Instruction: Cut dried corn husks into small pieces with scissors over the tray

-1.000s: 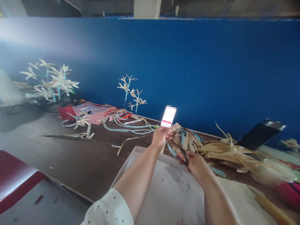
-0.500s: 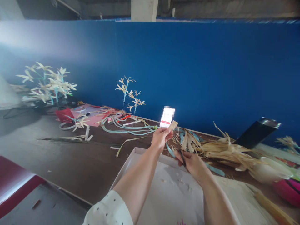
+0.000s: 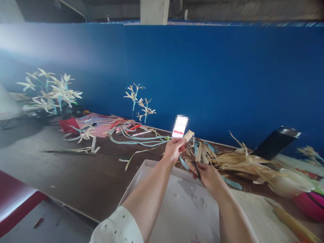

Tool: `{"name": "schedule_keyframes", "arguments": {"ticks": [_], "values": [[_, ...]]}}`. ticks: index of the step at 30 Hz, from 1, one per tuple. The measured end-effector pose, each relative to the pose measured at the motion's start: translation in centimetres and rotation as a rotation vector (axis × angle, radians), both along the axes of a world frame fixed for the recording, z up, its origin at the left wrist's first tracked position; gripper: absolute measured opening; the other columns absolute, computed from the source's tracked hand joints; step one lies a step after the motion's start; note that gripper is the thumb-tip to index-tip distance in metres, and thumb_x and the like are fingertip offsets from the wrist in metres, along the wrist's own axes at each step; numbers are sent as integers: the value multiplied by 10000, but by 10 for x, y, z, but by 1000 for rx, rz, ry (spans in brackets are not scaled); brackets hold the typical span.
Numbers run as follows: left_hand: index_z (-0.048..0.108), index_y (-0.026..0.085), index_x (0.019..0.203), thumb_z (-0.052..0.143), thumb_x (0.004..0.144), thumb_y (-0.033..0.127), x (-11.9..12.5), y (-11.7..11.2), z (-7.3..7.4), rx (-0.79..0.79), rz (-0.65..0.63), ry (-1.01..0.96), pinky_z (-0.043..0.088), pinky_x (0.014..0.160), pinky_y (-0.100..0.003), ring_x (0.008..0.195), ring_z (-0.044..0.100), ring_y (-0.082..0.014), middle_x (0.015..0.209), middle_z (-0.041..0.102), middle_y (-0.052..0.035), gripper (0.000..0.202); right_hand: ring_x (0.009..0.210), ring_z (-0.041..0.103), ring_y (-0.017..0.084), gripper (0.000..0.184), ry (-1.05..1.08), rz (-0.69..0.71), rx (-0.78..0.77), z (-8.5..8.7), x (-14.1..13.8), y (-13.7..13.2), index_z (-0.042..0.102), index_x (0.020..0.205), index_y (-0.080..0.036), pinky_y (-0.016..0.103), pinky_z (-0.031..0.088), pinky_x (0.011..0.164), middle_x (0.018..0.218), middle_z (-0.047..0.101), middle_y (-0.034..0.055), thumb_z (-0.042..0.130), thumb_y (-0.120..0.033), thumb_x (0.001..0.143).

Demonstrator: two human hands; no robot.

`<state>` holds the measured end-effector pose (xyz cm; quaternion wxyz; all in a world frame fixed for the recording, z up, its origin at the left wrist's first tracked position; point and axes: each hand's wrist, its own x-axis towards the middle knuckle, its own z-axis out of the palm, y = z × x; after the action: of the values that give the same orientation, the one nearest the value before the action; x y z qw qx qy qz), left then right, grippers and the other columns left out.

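My left hand point(image 3: 174, 148) is raised over the far edge of a white box lid point(image 3: 182, 206) and pinches a pale strip of dried husk point(image 3: 188, 135) between thumb and fingers. My right hand point(image 3: 207, 175) is closed around the dark handles of a pair of scissors point(image 3: 195, 167), whose blades point up toward the strip. Both hands hover above the brown table point(image 3: 83, 175), close together.
A heap of dried corn husks point(image 3: 243, 162) and blue ribbon lies right of my hands. A dark cylinder point(image 3: 275, 143) leans at the far right. Husk flowers point(image 3: 138, 99) and a bigger bunch point(image 3: 50, 91) stand by the blue wall. Cords and strips point(image 3: 134, 135) litter the table.
My right hand with the scissors has dropped slightly and drawn closer to the left hand. The left hand keeps the husk strip in nearly the same place.
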<state>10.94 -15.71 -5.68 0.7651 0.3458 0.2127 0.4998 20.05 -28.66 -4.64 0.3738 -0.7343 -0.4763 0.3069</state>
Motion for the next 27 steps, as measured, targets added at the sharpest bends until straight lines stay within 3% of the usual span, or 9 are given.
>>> {"name": "schedule_keyframes", "arguments": {"ticks": [12,19,27], "values": [[588,134,693,726,612,281,-3,-7,5,62,-61,242,364,453,-168,522,482,-59,638,580,-12,217,424,276,103,394,-38,-38,68,-8,9,-1,534,499,-203,278,187,473,427,338,-43,546,-526,725],[560,140,676,733,616,352,2,-2,-5,113,-27,246,334,432,-171,469,437,-48,565,513,16,279,402,305,108,405,11,-37,66,-6,6,1,598,560,-192,285,199,444,465,450,-10,538,-559,720],[550,148,691,708,635,329,3,-5,-4,116,-53,242,320,410,-165,438,418,-46,530,499,27,246,431,312,102,361,9,-28,64,-11,10,3,624,602,-186,267,195,447,485,470,-19,547,-514,731]]}}
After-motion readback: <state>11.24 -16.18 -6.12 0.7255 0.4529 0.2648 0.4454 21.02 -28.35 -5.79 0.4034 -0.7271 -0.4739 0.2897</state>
